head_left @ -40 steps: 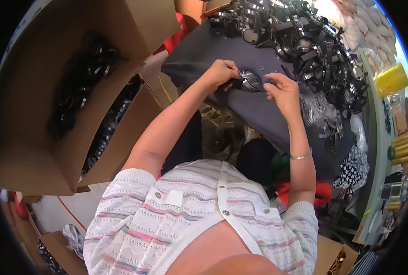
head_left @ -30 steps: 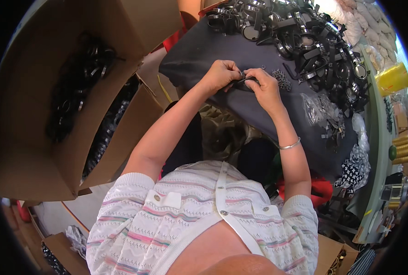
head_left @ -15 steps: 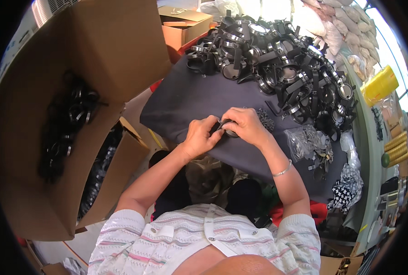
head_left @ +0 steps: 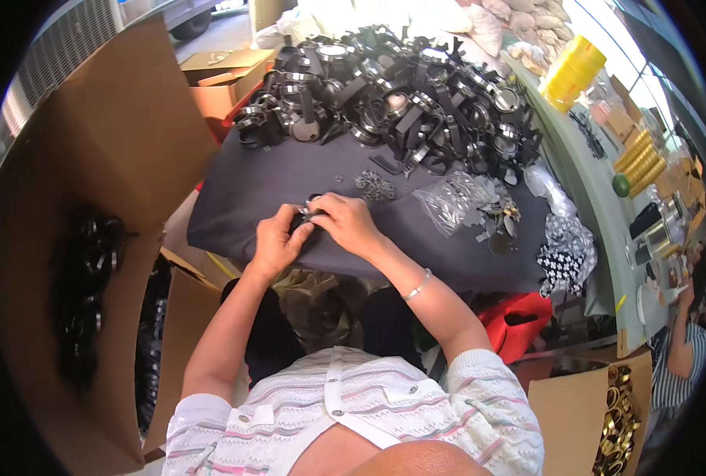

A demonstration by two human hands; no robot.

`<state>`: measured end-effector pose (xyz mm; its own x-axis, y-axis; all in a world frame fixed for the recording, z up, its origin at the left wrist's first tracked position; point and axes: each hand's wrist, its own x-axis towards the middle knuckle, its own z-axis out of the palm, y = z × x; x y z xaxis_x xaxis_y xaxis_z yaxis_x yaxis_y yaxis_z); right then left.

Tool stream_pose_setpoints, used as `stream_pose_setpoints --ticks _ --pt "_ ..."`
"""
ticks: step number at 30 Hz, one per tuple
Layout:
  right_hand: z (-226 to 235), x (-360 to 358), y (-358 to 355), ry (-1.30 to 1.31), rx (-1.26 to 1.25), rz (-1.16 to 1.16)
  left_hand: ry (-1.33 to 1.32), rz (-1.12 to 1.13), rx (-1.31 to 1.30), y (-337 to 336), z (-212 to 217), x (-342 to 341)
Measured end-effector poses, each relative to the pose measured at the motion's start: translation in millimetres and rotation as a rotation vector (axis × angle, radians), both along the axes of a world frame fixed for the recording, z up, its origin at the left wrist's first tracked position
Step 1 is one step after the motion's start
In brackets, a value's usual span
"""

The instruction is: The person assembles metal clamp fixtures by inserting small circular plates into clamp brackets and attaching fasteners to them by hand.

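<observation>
Over the near left part of the dark grey cloth [head_left: 234, 190], my two hands meet at a black-strapped wristwatch [head_left: 314, 198]. My left hand [head_left: 277, 243] grips it with thumb and fingers from the left. From the right, my right hand [head_left: 347, 224] pinches it; fingers cover most of the watch. Just beyond lies a small heap of tiny metal parts [head_left: 375, 186]. Right of that are a clear plastic bag [head_left: 447, 203] and a cluster of flat grey pieces [head_left: 496, 216]. A large pile of black-strapped watches [head_left: 416, 99] fills the table's far side.
A tall cardboard box [head_left: 107, 119] with black watches inside stands at my left. Gold-coloured pieces fill a box [head_left: 619, 420] at lower right. Beyond the table's right edge runs a green-grey counter [head_left: 563, 151] holding a yellow roll [head_left: 573, 71]. Another person's striped sleeve [head_left: 694, 357] shows far right.
The view has shifted right, so table and hands appear further left. Both hands still hold the watch, with their fingers slightly repositioned. The gold-filled box and another person now show at right.
</observation>
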<state>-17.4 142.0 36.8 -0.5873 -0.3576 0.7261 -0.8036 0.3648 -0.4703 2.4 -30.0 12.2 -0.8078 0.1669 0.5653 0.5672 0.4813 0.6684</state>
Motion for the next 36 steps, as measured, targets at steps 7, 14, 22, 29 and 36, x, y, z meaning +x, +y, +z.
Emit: stream_pose_setpoints --ticks 7,14,22,29,36 --pt "-11.7 27.7 53.5 -0.04 -0.146 -0.211 -0.613 -0.108 0.557 -0.3 17.4 -15.4" --pt "-18.9 28.0 55.0 -0.077 -0.106 -0.297 -0.194 0.043 0.739 34.0 132.2 -132.2" --pt "-20.1 26.3 56.0 -0.107 -0.026 -0.308 0.05 0.334 0.438 75.7 181.5 -352.9" --pt "-20.7 22.7 62.0 -0.145 -0.003 -0.308 -0.045 0.596 -0.09 109.5 191.6 -342.1" --pt "-26.7 19.3 59.9 -0.089 -0.131 -0.287 0.353 0.197 0.032 62.9 129.5 -167.1"
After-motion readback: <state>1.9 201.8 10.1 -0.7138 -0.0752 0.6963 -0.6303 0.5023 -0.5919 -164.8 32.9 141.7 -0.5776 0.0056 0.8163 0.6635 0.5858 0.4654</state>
